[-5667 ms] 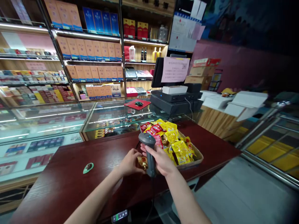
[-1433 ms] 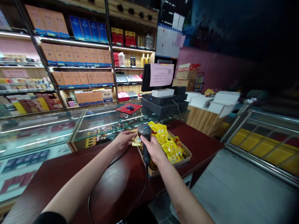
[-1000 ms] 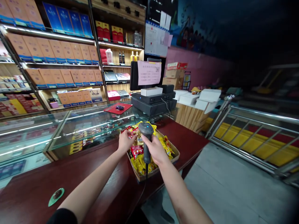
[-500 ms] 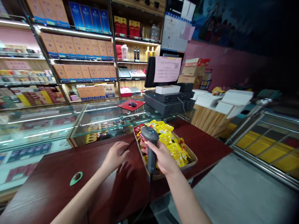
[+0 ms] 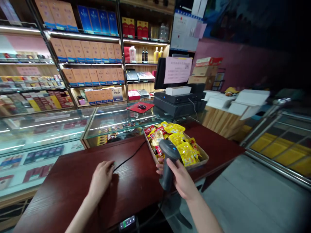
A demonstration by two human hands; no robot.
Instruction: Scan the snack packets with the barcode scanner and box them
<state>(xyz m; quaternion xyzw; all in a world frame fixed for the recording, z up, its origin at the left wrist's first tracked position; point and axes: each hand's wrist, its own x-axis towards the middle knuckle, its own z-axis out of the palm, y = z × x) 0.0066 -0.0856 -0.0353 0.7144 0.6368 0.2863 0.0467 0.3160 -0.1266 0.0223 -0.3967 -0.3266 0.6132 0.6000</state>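
Observation:
My right hand point(image 5: 181, 176) is wrapped round the handle of a dark grey barcode scanner point(image 5: 167, 161), with a small blue light on its head. The scanner is tilted in front of an open cardboard tray point(image 5: 205, 158) of yellow and red snack packets point(image 5: 187, 152). Over the dark red wooden counter, my left hand point(image 5: 100, 178) has its fingers curled inward. A black cable point(image 5: 130, 158) runs up to these fingertips; whether they grip it or something else is hidden. The green leaf-shaped piece is out of sight, its place covered by this hand.
Behind the counter point(image 5: 80, 168) stand a glass display case point(image 5: 109, 121), a monitor with a pink notice point(image 5: 178, 69) and a black cash drawer point(image 5: 170, 105). A small device with green lights point(image 5: 128, 223) shows at the bottom edge. A metal railing point(image 5: 274, 152) is at right.
My left hand has moved left and down, its spread fingers now curled, over where the green piece lay. The scanner has shifted slightly right and down in my right hand's grip. The view has turned slightly.

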